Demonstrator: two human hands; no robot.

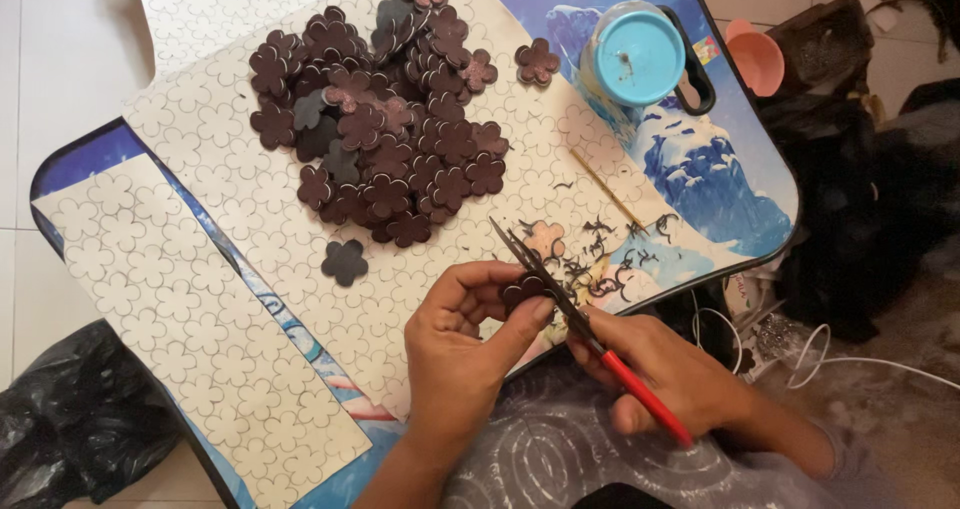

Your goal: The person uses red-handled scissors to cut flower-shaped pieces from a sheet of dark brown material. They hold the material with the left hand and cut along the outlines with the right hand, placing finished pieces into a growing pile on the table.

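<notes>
My left hand (pixel 462 337) pinches a small dark brown flower-shaped piece (pixel 522 290) between thumb and fingers. My right hand (pixel 668 371) grips red-handled scissors (pixel 570 309), whose dark blades point up and left and meet the edge of that piece. A big heap of the same brown flower cutouts (pixel 385 129) lies at the far middle of the lap table. One lone flower (pixel 344 262) lies left of my left hand. Thin dark trimmings (pixel 610 254) are scattered just beyond the scissors.
White sheets printed with flower outlines (pixel 190 299) cover the blue picture lap table (pixel 740 209). A blue-lidded jar (pixel 636 57) stands far right, a thin stick (pixel 605 187) near it. A black bag (pixel 70 419) lies at left; white cables (pixel 830 354) at right.
</notes>
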